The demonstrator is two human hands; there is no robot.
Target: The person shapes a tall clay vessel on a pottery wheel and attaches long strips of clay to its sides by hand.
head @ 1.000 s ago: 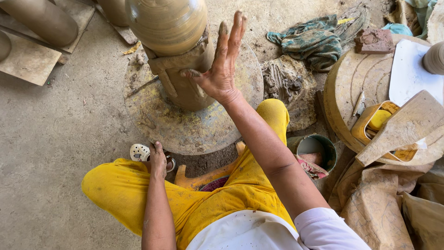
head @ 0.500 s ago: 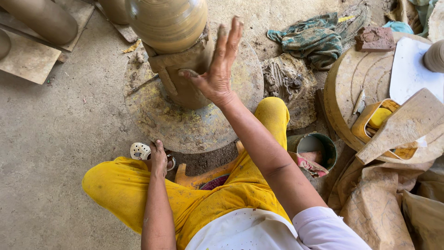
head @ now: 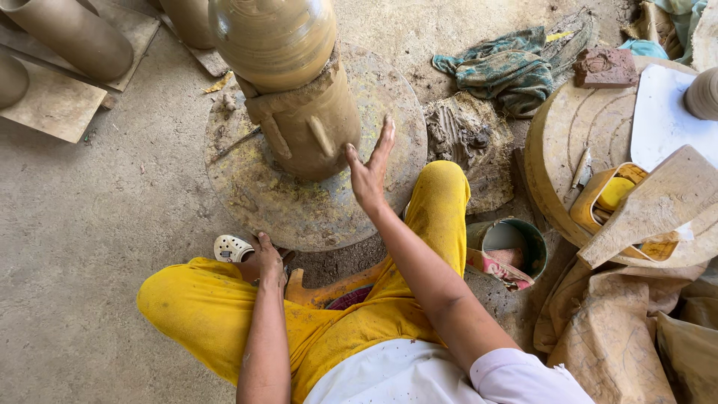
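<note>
I sit on the floor in yellow trousers before a round, clay-crusted potter's wheel. A tall brown clay pot stands on a clay pedestal at the wheel's middle. My right hand is flat with fingers together and stretched out, held edge-on beside the pedestal's right side over the wheel, holding nothing. My left hand rests on my left knee near the wheel's front edge, beside a white perforated shoe.
Clay cylinders lie on boards at the back left. A green cloth and a lump of clay lie right of the wheel. A small bucket stands by my right knee. A round wooden board with tools sits at right.
My right hand has dropped from beside the pot's belly down to the pedestal's side, closer to the wheel surface. The left hand has stayed on the knee.
</note>
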